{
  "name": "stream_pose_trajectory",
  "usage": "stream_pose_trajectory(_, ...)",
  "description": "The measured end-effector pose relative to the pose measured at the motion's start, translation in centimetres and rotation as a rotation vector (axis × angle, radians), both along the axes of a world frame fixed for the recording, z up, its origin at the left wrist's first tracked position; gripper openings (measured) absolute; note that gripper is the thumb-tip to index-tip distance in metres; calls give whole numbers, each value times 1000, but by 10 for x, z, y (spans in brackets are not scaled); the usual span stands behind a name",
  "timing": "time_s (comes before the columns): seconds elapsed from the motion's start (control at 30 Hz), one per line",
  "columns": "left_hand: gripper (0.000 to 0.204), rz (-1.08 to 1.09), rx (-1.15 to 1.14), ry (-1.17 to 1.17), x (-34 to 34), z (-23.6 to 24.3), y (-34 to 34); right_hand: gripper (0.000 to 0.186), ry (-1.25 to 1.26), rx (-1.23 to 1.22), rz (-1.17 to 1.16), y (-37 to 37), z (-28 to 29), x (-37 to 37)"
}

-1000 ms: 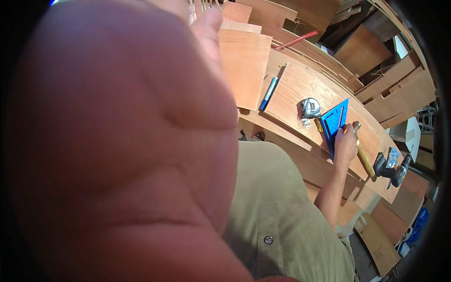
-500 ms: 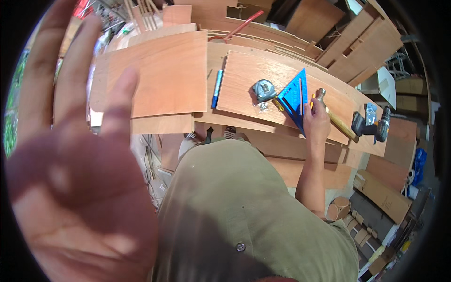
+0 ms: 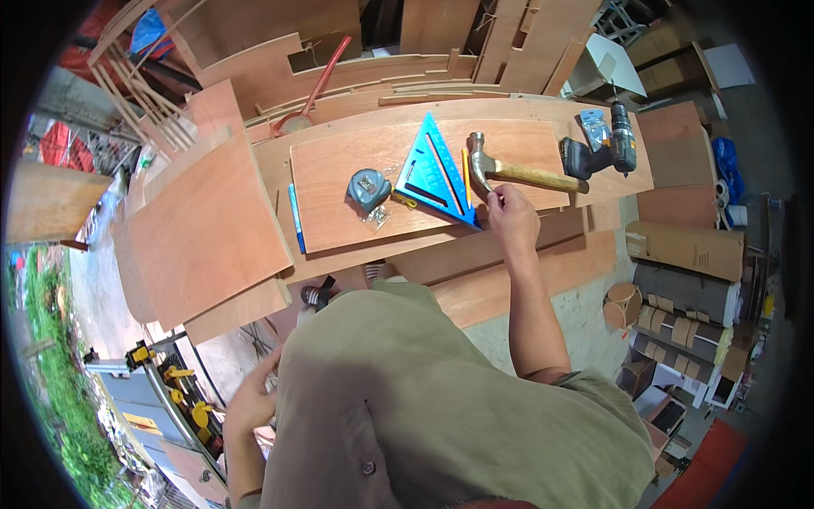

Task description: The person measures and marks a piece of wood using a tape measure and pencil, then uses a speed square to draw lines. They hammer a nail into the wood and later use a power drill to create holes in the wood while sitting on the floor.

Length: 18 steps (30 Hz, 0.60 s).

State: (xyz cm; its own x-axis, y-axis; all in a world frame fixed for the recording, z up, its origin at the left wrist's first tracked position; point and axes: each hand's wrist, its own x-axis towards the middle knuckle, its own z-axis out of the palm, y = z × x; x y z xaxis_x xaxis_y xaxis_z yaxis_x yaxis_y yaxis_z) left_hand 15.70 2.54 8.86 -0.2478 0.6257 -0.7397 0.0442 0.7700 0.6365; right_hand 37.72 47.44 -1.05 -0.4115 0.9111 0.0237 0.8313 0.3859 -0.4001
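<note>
One forward-stretched arm, right hand curled at the hammer

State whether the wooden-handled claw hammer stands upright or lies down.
The hammer lies down: handle stretched across the brown plywood board, head in profile.

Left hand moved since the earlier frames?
Yes, down: the left hand, earlier raised close to the camera and overlapping the left plywood sheet in view, now appears below that sheet's near edge.
</note>
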Motion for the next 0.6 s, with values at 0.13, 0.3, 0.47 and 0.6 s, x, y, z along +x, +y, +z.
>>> stream_pose_trajectory(0.13, 101, 432, 182, -387, 5, -14, -19, 29, -179, -71, 29, -3, 4, -14)
stream_pose_trajectory(0.3, 104, 245, 336, -437, 1, -26, -29, 36, -378, -75, 14, -11, -2, -41)
stream_pose_trajectory(0.47, 92, 347, 352, -389, 12, -66, -47, 40, -327, -50, 7, -16, -19, -45)
stream_pose_trajectory(0.6, 84, 409, 273, -265, 22, -85, -57, 38, -337, 69, 189, -5, -25, -40)
